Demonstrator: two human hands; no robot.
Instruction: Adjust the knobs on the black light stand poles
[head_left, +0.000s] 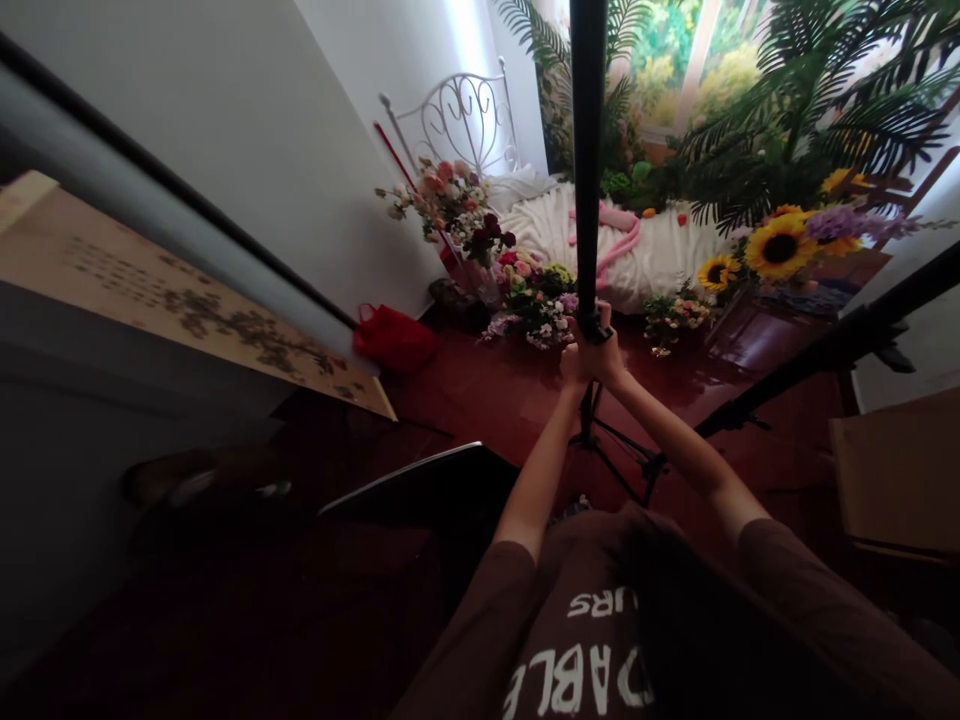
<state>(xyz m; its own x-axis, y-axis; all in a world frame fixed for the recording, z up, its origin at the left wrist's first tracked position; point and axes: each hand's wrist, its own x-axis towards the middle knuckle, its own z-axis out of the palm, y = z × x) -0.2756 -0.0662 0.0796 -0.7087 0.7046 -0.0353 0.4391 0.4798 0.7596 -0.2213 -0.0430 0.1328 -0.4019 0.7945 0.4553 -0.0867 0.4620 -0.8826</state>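
Straight ahead of me stands a black light stand [588, 150], its pole rising past the top of the view and its legs spread on the floor. My left hand [574, 362] is closed around the pole, slightly lower than the other. Just beside it, my right hand [606, 350] wraps the pole at a black clamp collar [596, 333]. The two hands touch or nearly touch, and the pole partly hides their fingers. A second black stand [810, 355] slants across the right side, apart from both hands.
A dark panel [435, 480] with a pale edge lies low to my left. Beyond are a red bag [391, 338], a hanging scroll [187, 290], flower bunches [540, 300], a white draped bed [675, 250] and sunflowers [780, 248]. A cardboard box [900, 470] stands at right.
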